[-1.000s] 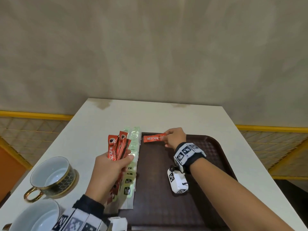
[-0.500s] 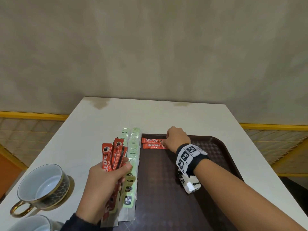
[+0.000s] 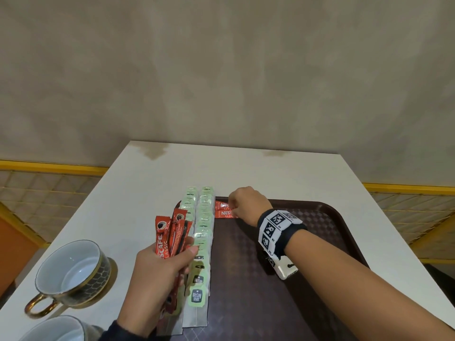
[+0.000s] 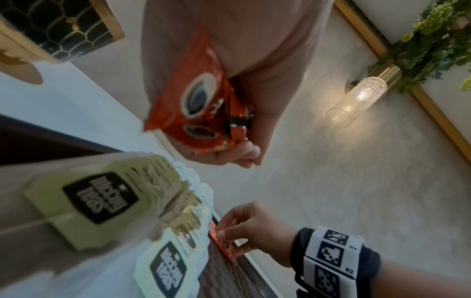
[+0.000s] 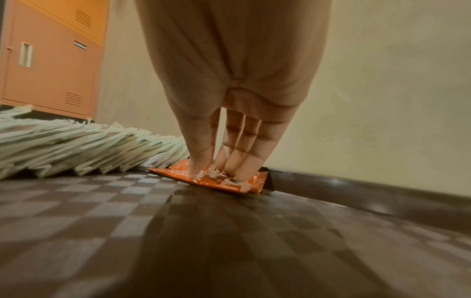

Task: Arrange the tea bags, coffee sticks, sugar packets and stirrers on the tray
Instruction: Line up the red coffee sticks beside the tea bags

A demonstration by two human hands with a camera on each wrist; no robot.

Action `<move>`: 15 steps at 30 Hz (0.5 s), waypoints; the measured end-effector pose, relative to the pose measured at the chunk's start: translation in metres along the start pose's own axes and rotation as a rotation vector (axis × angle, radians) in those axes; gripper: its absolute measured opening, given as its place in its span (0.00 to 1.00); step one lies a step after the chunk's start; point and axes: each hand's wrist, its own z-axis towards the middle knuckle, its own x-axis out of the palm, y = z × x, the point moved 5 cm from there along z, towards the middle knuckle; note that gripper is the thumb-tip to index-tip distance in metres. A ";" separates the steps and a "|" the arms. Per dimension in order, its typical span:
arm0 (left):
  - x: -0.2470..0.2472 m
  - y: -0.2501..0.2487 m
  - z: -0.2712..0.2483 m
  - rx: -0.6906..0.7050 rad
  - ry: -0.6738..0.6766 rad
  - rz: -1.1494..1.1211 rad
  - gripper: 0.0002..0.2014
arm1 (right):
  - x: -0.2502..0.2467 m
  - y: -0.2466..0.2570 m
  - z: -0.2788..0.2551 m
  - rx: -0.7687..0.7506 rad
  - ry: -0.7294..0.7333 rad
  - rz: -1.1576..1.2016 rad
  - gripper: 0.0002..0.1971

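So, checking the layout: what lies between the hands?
In the head view, two rows of tea bags lie between the left hand and right hand.

The right hand point(image 3: 243, 203) covers the right ends of the two coffee sticks point(image 3: 223, 210) lying on the tray point(image 3: 330, 217), so their printing reads only in part. The left hand point(image 3: 157, 271) hides the middle of the bunch of sticks point(image 3: 172, 232) in its grip. The lower cup point(image 3: 53, 328) is cut off by the head view's bottom edge. In the left wrist view the nearest tea bags point(image 4: 102, 199) are blurred.
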 end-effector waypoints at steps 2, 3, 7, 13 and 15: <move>0.000 0.000 0.001 -0.001 0.003 0.002 0.04 | -0.001 0.002 0.002 -0.016 -0.019 -0.006 0.10; 0.000 0.001 0.001 -0.002 0.005 0.003 0.04 | -0.001 0.003 0.002 -0.025 -0.026 -0.006 0.10; 0.000 0.002 0.003 -0.012 0.012 -0.009 0.05 | 0.003 0.003 0.004 -0.031 -0.020 -0.014 0.11; 0.001 0.002 0.002 -0.006 0.023 -0.018 0.05 | 0.001 -0.001 0.004 -0.028 -0.028 -0.005 0.12; 0.001 0.004 0.002 -0.005 0.021 -0.014 0.06 | -0.001 0.000 0.003 -0.041 -0.055 -0.002 0.10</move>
